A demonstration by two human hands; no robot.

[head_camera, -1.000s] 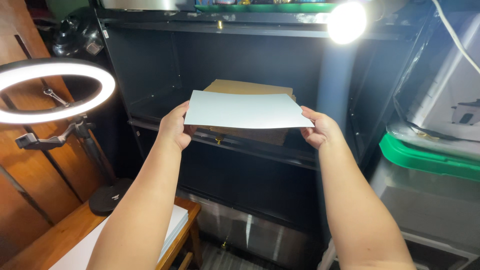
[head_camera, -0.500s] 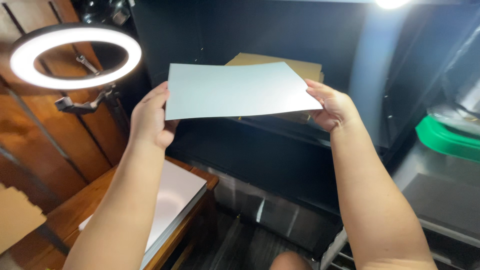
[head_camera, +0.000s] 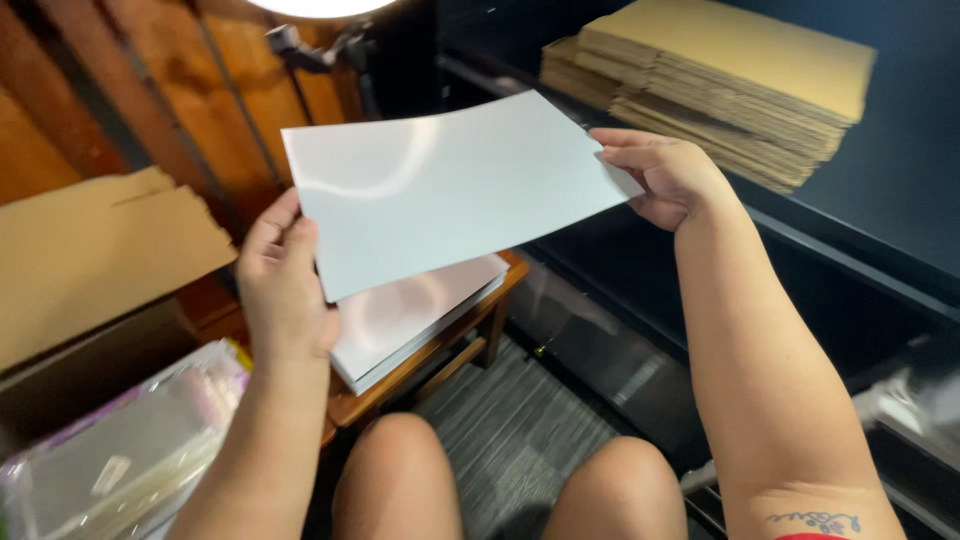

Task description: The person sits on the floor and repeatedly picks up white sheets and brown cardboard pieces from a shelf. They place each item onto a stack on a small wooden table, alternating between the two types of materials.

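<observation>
I hold a glossy white sheet (head_camera: 450,185) in the air with both hands. My left hand (head_camera: 282,285) pinches its lower left corner. My right hand (head_camera: 668,175) grips its right edge. The sheet hangs tilted above a stack of similar white sheets (head_camera: 415,315) that lies on a small wooden table (head_camera: 440,360). My knees show below the table's edge.
A pile of flattened cardboard boxes (head_camera: 720,80) rests on a dark shelf (head_camera: 850,250) at the upper right. A brown cardboard piece (head_camera: 95,255) stands at the left. Clear plastic bags (head_camera: 120,450) lie at the lower left. Wooden wall panels and a lamp stand (head_camera: 320,50) are behind.
My view has swung down and left from the shelf toward the wooden table. Both hands brought the sheet down over the stack of sheets, still gripping it.
</observation>
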